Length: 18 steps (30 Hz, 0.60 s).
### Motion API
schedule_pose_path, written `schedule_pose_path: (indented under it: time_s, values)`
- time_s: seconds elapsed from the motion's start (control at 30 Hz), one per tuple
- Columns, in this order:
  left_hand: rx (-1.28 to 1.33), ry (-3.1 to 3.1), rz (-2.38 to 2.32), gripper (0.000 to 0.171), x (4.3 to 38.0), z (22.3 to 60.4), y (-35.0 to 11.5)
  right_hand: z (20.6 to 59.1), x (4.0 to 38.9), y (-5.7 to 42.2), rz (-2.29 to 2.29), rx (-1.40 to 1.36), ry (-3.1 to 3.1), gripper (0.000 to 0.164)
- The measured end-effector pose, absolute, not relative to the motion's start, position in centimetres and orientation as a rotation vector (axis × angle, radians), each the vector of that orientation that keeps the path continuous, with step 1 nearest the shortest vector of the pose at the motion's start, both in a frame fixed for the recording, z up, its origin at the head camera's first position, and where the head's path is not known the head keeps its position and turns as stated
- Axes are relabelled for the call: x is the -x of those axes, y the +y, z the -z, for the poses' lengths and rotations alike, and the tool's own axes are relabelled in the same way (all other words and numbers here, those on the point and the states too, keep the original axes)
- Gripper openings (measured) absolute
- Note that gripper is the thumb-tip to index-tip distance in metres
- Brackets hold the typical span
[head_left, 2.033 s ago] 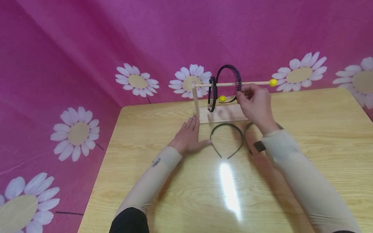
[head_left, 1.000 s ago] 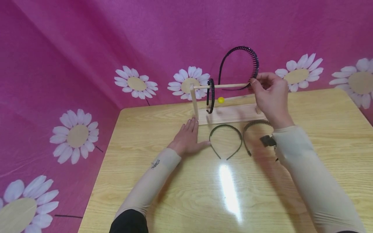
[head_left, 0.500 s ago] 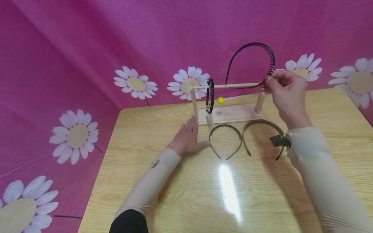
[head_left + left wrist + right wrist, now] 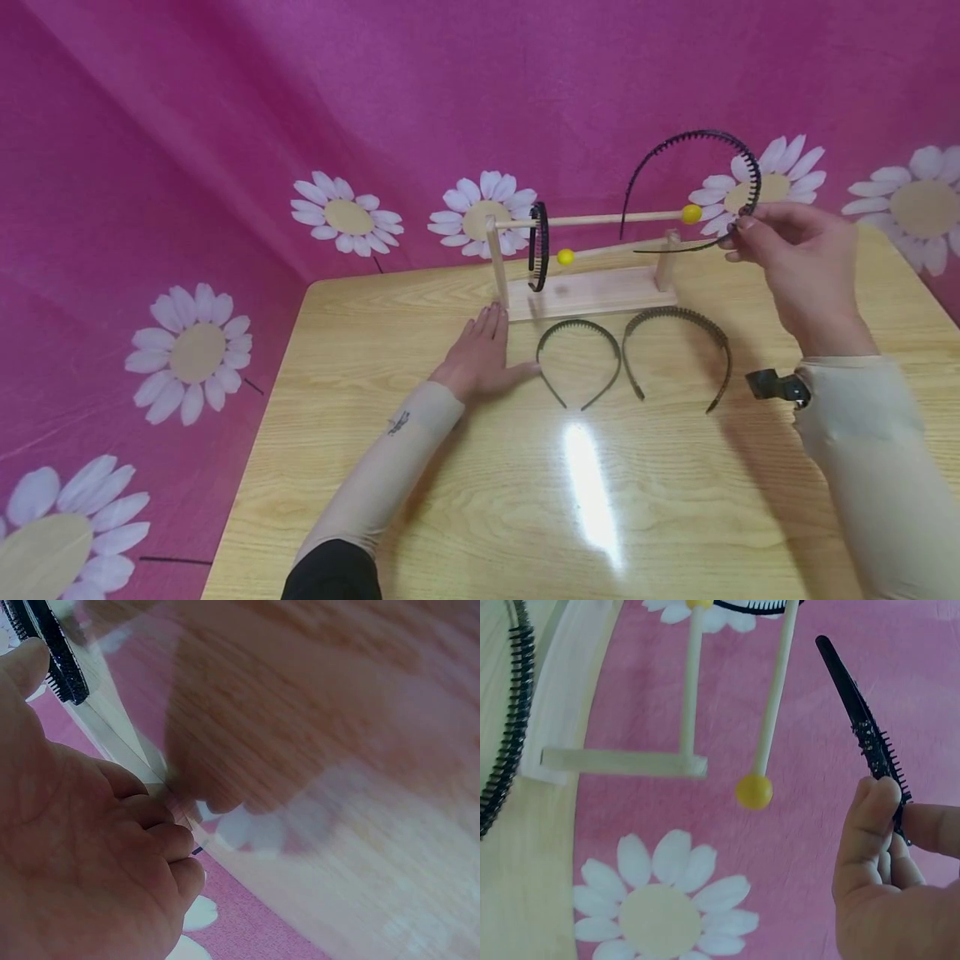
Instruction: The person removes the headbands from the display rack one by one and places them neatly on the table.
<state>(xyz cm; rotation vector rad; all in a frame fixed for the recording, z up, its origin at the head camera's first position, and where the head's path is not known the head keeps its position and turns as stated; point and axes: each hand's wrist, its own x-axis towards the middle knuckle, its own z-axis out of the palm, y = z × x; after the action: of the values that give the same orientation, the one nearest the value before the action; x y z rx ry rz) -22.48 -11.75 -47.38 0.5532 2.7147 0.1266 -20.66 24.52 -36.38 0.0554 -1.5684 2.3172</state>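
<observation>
My right hand pinches a black toothed headband between thumb and fingers, off the right end of a wooden rack. In the right wrist view the held headband stands apart from the yellow ball tip of the rod. My left hand lies with straight fingers on the table, fingertips at the left end of the rack's base. A second black headband hangs on the upper rod, near the left post.
Two dark headbands lie in front of the rack: a thinner one beside my left thumb, and a wider one to its right. The lower rod ends in a yellow ball. A pink curtain with daisies hangs behind the table.
My right hand has moved right along the upper rod, drawing the headband past its yellow tip. The left hand and the hanging headband have stayed in place.
</observation>
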Motion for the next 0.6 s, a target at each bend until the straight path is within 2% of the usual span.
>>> schedule_pose_path:
  time_s: [0.23,0.6]
  values:
    - [-0.574,2.726,-0.107,0.109,22.4,47.4,-11.7,37.1,19.5,27.1,-2.494,-0.014,-1.537,0.017]
    - [-0.571,2.725,-0.076,0.109,22.6,47.5,-11.6,38.4,18.4,31.3,-2.571,-0.048,-1.565,0.016]
